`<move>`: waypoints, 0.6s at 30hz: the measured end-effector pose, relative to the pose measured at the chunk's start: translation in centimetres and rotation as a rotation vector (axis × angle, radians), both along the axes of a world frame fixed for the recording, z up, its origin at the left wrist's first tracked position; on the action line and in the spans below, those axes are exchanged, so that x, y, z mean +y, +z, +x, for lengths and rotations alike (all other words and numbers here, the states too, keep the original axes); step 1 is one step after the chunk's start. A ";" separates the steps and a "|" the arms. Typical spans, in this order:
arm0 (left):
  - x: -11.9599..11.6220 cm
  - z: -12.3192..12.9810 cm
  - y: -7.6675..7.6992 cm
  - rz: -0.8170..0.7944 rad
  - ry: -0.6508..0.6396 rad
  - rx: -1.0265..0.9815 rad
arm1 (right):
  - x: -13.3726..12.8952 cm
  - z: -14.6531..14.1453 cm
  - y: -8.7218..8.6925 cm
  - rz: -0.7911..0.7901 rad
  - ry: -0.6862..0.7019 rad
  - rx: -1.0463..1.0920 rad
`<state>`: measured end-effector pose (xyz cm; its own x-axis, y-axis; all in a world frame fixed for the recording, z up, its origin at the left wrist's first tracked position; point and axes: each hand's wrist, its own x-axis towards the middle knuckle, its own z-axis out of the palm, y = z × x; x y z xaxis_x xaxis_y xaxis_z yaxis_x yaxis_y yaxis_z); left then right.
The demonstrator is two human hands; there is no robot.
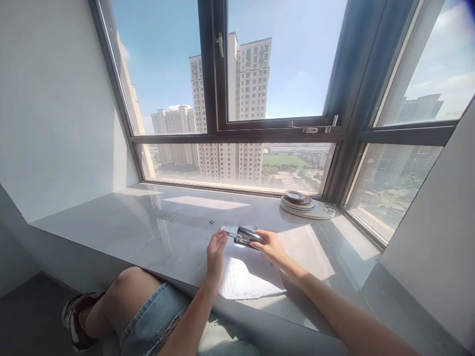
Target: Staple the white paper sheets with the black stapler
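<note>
A black and silver stapler [248, 236] is held above white printed paper [247, 279] on the sill. My right hand [270, 244] is wrapped round its right end. At the stapler's left end, my left hand [217, 245] has its fingers pinched on a thin metal part that sticks out of the stapler. The paper lies under both hands and reaches the sill's front edge. Two small dark pieces [211, 222] rest on the sill beyond my left hand.
A stack of round plates or discs [305, 204] stands at the back right of the grey sill [111, 222], by the window. The window frame [230, 140] bounds the back. My bent leg [133, 289] is below the front edge.
</note>
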<state>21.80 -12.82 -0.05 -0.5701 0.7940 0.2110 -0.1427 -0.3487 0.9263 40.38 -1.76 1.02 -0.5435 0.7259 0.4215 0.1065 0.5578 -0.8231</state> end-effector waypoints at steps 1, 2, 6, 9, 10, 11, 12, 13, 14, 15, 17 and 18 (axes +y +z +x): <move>0.0 0.3 -0.2 -0.020 -0.007 -0.164 | -0.1 0.1 0.0 0.030 -0.028 0.010; 0.0 0.4 -0.4 -0.044 -0.029 -0.318 | -0.1 0.2 0.0 0.071 -0.052 0.012; -0.2 -0.3 -0.7 -0.111 -0.257 -0.771 | -0.6 0.3 -0.1 0.337 -0.078 -0.005; -0.5 -1.1 -0.5 -0.118 -0.371 -0.863 | -1.0 0.1 -0.1 0.590 -0.053 0.000; -0.5 -1.3 -0.5 -0.115 -0.374 -0.874 | -1.2 0.1 -0.1 0.671 -0.039 -0.004; -0.6 -1.4 -0.5 -0.111 -0.366 -0.881 | -1.3 0.1 0.0 0.748 -0.023 -0.015; -0.6 -1.4 -0.6 -0.107 -0.357 -0.886 | -1.4 0.1 0.1 0.814 -0.007 -0.033; -0.6 -1.4 -0.7 -0.100 -0.352 -0.889 | -1.6 0.2 0.3 0.870 0.004 -0.057; -0.5 -1.4 -0.8 -0.093 -0.352 -0.889 | -1.7 0.2 0.4 0.916 0.008 -0.082; -0.5 -1.4 -0.9 -0.087 -0.359 -0.889 | -1.8 0.3 0.4 0.954 0.010 -0.109; -0.4 -1.4 -1.2 -0.081 -0.376 -0.886 | -1.8 0.4 0.4 1.014 0.027 -0.167; -0.3 -1.5 -1.4 -0.077 -0.385 -0.882 | -1.8 0.4 0.4 1.037 0.043 -0.191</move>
<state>20.34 -13.16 -1.43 -0.1963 0.9535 -0.2288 -0.8900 -0.0753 0.4496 40.82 -3.60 1.41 -0.6834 0.0378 0.7291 0.1474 0.9852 0.0871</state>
